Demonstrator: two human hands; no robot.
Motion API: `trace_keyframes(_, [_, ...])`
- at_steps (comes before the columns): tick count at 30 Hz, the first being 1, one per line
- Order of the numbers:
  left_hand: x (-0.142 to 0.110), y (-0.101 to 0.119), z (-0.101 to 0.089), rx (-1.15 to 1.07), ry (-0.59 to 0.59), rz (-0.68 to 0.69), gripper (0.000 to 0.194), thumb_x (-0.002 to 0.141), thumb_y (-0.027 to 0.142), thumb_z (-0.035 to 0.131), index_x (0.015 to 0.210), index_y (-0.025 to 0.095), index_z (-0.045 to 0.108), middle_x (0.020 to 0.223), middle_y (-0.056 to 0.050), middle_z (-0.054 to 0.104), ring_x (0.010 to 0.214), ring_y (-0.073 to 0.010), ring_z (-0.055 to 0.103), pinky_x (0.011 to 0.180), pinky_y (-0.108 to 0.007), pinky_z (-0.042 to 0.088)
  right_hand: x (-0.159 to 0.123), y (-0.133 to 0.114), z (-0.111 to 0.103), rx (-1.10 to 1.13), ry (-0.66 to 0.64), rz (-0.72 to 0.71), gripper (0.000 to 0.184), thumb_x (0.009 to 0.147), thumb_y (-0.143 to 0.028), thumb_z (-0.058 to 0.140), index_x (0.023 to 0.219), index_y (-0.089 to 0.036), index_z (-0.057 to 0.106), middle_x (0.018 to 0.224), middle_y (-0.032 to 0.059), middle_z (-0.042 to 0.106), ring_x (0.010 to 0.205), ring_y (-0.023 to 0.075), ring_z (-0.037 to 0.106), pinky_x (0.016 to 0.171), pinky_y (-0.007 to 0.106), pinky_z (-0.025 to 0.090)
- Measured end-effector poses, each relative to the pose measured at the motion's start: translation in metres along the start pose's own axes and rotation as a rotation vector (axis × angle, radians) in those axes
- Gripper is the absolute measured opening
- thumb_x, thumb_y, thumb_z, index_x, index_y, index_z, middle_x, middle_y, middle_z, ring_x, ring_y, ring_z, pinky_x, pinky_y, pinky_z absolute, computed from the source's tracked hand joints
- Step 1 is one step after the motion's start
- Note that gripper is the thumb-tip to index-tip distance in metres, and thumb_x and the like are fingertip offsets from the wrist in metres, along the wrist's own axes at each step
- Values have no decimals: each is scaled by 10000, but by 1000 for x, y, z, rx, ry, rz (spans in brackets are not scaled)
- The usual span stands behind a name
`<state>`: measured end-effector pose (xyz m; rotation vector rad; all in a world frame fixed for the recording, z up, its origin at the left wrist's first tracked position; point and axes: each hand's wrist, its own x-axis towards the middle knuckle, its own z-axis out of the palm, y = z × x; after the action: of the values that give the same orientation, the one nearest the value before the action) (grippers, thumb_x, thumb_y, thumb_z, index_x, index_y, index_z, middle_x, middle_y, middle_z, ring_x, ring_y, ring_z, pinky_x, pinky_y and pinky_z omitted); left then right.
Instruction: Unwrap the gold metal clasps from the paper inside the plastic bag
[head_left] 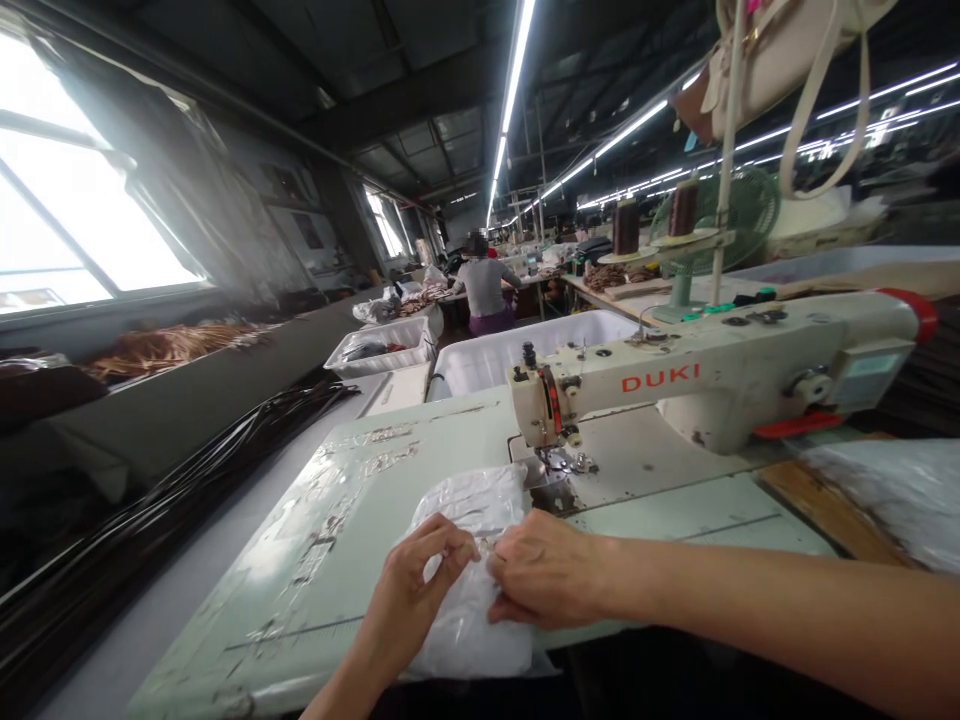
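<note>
A white plastic-wrapped package (480, 645) lies on the pale green sewing table (300, 530), just in front of the sewing machine's needle area. My left hand (431, 565) pinches the plastic near the package's middle, thumb and forefinger together. Beside it, my right hand (547, 570) is closed on the same wrapping, its knuckles up and fingertips partly hidden. Between the two hands the plastic is gathered. Right behind the package stands the sewing machine (637, 380), its presser foot a little beyond my right hand.
White bins (480, 360) stand behind the table. Dark strips (172, 480) run along the left ledge. A clear plastic bag (900, 490) lies at the right. Thread cones (626, 228) and a fan rise behind the machine. A seated person (484, 290) is farther back.
</note>
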<state>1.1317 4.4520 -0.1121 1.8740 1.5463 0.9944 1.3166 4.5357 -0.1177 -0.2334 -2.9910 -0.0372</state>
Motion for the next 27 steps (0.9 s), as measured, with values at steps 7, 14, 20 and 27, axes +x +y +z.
trace_keyframes(7, [7,1,-1,-74,-7,-6,251,901,354,512,765,187,641,812,-28,566,792,-159,533,749,-278,404,-2,-19,10,129,5,295,376,893,-460,471,820,-139,653,751,97,694,650,242,661,519,294,378])
trace_keyframes(14, [12,2,-4,-211,-5,-28,278,882,389,529,739,169,623,792,-30,524,785,-167,493,734,-277,386,-6,-30,14,196,80,496,367,916,-469,435,883,-157,626,804,96,696,713,263,663,591,308,413])
trace_keyframes(20, [13,-1,-7,-253,-33,-9,239,896,335,530,730,176,595,787,-9,499,781,-149,464,742,-268,354,2,-40,22,169,118,447,348,929,-418,424,861,-147,631,834,92,700,702,259,659,549,311,382])
trace_keyframes(27, [4,0,-23,-428,13,-126,241,897,341,532,719,179,548,774,15,429,726,-126,379,670,-249,311,1,-40,11,211,148,528,327,940,-436,408,868,-174,590,825,70,683,708,240,645,573,310,369])
